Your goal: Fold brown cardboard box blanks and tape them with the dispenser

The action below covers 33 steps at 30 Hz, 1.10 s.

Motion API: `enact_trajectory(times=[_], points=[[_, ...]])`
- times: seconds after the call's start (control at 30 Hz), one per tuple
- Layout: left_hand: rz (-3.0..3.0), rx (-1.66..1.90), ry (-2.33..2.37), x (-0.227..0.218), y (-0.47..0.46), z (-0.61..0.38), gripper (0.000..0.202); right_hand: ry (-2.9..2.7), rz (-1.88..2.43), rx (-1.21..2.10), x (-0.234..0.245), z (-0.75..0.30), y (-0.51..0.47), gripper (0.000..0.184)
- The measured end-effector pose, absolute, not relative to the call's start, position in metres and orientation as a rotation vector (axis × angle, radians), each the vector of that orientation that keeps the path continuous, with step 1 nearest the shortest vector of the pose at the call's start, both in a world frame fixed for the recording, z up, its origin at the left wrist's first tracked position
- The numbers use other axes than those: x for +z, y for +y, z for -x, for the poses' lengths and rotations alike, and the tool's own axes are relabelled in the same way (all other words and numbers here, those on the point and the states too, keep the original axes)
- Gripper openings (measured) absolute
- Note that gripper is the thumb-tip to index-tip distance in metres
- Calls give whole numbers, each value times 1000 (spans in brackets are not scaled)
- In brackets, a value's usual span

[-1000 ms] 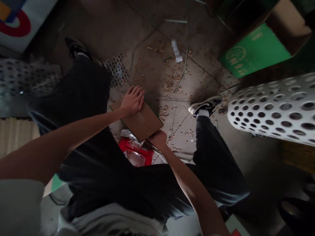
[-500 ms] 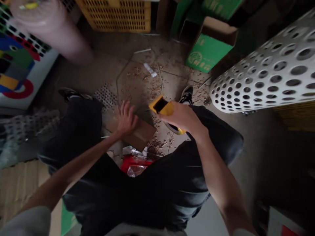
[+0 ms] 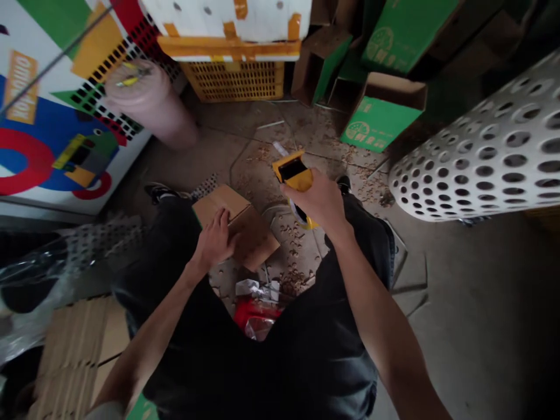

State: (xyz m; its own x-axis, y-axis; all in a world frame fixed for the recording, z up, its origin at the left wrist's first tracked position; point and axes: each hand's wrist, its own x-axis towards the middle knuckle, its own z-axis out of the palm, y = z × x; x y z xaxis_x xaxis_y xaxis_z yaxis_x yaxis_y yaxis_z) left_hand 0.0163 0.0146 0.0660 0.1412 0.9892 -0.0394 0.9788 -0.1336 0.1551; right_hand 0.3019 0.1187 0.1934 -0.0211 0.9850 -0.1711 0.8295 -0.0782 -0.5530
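A yellow tape dispenser [image 3: 297,175] with a dark opening at its head is gripped in my right hand [image 3: 321,201], above the floor between my knees. Its tape roll shows partly below the fingers. My left hand [image 3: 216,239] holds a brown cardboard box [image 3: 256,236] from its near left side, fingers curved over the top close to the seam and thumb apart from them. The box sits tilted between my legs, left of the dispenser and not touching it. The underside of the box is hidden.
Green cartons [image 3: 378,122] stand ahead on the right, beside a white perforated roll [image 3: 485,151]. A yellow crate [image 3: 236,79] under a white foam box [image 3: 227,23] and a pink wrapped roll [image 3: 153,105] are ahead left. Flattened cardboard [image 3: 72,350] lies at lower left; brown scraps litter the floor.
The view has shifted, showing more ahead. The left hand has moved toward the near side of the box, and more of the box's top shows. The right hand still grips the tape dispenser.
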Motion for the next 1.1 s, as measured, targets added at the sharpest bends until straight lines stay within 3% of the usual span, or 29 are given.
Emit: enact_trajectory(times=[0.13, 0.33, 0.43, 0.7, 0.87, 1.07, 1.1], points=[[-2152, 191, 2204, 61, 41, 6, 89, -1966, 1964, 742, 191, -292, 119, 54], [-2033, 538, 2240, 47, 54, 51, 56, -2030, 2028, 698, 185, -280, 124, 58], [-1944, 662, 2277, 46, 58, 62, 57, -2066, 2046, 694, 183, -275, 127, 59], [-2091, 514, 2143, 50, 62, 51, 63, -2139, 1994, 690, 179, -268, 127, 57], [-2042, 586, 2062, 49, 64, 57, 51, -2165, 1999, 684, 180, -266, 124, 58], [-2068, 472, 2114, 52, 61, 55, 55, -2152, 1986, 715, 180, -269, 121, 57], [-2099, 432, 2107, 53, 60, 54, 63, -2156, 1983, 710, 179, -270, 120, 57]])
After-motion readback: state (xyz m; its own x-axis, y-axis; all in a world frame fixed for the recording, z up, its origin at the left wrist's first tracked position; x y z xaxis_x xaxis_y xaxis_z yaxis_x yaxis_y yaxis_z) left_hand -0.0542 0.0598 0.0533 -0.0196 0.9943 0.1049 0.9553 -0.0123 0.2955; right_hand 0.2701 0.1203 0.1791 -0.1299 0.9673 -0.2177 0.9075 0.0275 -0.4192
